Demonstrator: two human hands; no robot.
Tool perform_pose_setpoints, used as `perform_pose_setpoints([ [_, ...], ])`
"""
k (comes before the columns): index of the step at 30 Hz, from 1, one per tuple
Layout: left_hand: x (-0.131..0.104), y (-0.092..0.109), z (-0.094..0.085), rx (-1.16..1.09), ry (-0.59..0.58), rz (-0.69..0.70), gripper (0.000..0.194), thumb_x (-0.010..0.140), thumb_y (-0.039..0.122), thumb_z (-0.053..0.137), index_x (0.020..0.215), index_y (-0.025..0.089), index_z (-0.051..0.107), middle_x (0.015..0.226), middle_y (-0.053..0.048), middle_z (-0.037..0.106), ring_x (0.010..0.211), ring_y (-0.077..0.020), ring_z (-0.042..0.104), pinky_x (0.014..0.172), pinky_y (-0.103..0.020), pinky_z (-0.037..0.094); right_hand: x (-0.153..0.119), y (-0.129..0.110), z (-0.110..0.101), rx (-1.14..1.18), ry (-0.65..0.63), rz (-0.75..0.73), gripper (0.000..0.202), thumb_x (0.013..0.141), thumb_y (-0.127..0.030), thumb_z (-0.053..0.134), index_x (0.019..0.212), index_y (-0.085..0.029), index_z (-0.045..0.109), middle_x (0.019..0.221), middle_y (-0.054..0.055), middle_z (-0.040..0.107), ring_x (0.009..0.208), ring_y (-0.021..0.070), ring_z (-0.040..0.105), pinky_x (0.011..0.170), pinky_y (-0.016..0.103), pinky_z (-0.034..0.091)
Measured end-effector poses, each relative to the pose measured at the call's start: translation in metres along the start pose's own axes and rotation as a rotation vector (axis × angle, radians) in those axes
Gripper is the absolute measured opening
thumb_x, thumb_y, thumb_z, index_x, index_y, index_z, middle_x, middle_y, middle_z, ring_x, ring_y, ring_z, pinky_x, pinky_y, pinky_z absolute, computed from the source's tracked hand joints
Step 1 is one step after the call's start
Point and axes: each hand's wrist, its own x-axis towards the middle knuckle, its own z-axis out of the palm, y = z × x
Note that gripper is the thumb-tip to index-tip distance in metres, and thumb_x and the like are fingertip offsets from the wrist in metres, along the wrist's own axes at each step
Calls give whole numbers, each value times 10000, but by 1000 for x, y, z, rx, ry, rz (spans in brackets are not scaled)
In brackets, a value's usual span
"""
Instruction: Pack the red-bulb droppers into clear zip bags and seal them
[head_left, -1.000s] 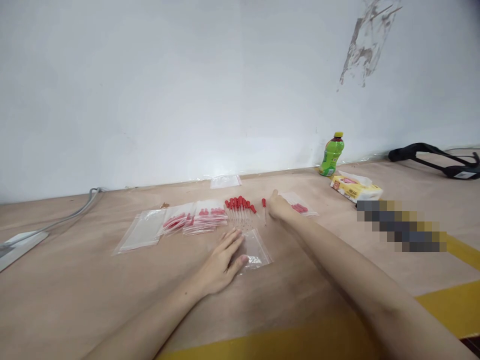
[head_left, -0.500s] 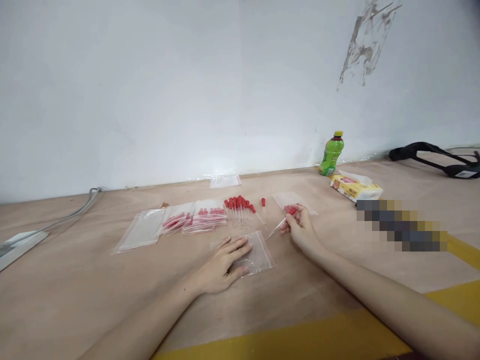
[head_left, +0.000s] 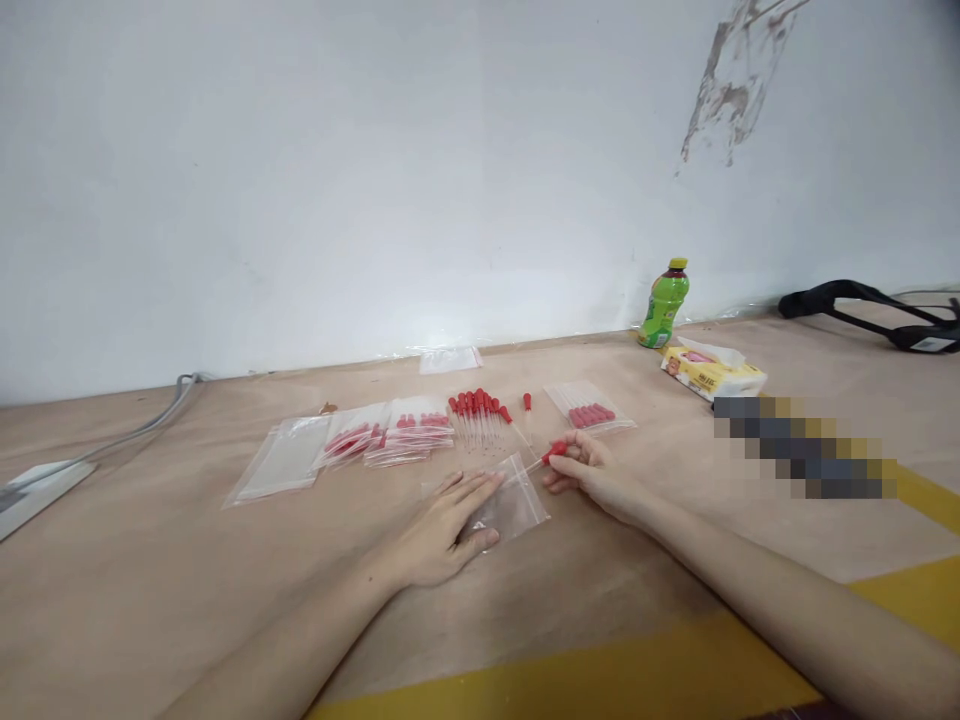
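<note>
My left hand (head_left: 450, 530) lies flat with its fingers spread, pressing a clear zip bag (head_left: 514, 515) on the table. In my right hand (head_left: 592, 475) a dropper with a red bulb (head_left: 553, 452) is pinched between thumb and fingers. Its thin glass tube points left, with the tip at the bag's upper right opening; I cannot tell how far inside it is. Beyond my hands, several loose red-bulbed droppers (head_left: 476, 405) lie in a row. One more dropper (head_left: 527, 403) rests a little apart. A filled bag of droppers (head_left: 591, 410) lies behind my right hand.
Filled bags (head_left: 409, 435) are stacked left of the loose droppers, with flat clear bags (head_left: 281, 460) beside them. Another bag (head_left: 450, 360) lies by the wall. A green bottle (head_left: 664, 305), a tissue pack (head_left: 712, 370) and a black frame-like object (head_left: 870, 315) stand right. A cable (head_left: 161, 415) runs left.
My right hand has moved left and down, bringing the dropper's tip to the bag's opening. The filled bag behind it is now uncovered. My left hand stays on the bag.
</note>
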Motion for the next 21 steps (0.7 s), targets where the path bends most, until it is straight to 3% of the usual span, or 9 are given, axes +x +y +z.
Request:
perform_pose_setpoints([
  [4,0,-1,-1,3,-14,13,568,890,365,384,1379,254,117,1401,-30,262,1274,-227,244,1043,-439,212,-5,-7,-7,-93,-284,36,300,649,-312,673,787,-174,444,724,-21,594,519,75,560,478,211,448],
  [10,2,-1,-3,-11,-36,46,541,894,357,382,1372,267,147,1403,-30,257,1283,-218,220,1038,-410,230,-3,-5,0,-147,-537,53,286,709,-339,615,837,-189,408,549,-79,546,455,71,540,426,176,398],
  [13,2,-1,-2,-35,40,25,519,875,350,421,1349,251,233,1383,-55,289,1253,-220,283,1014,-379,285,0,-3,1,-186,-535,86,326,671,-355,647,813,-185,407,571,-72,561,466,75,551,435,181,415],
  [16,-1,-1,-3,-82,110,-4,452,865,343,439,1293,241,337,1287,-64,418,1163,-212,408,963,-352,354,2,-1,-2,-210,-477,113,355,599,-354,700,770,-168,451,618,-54,575,508,75,561,494,203,448],
  [21,-6,-6,-7,-143,61,49,494,821,341,513,1276,241,349,1249,-52,469,1141,-219,432,966,-370,349,2,-3,-3,-405,-452,55,334,620,-435,663,743,-130,607,600,-22,554,494,58,480,454,181,393],
])
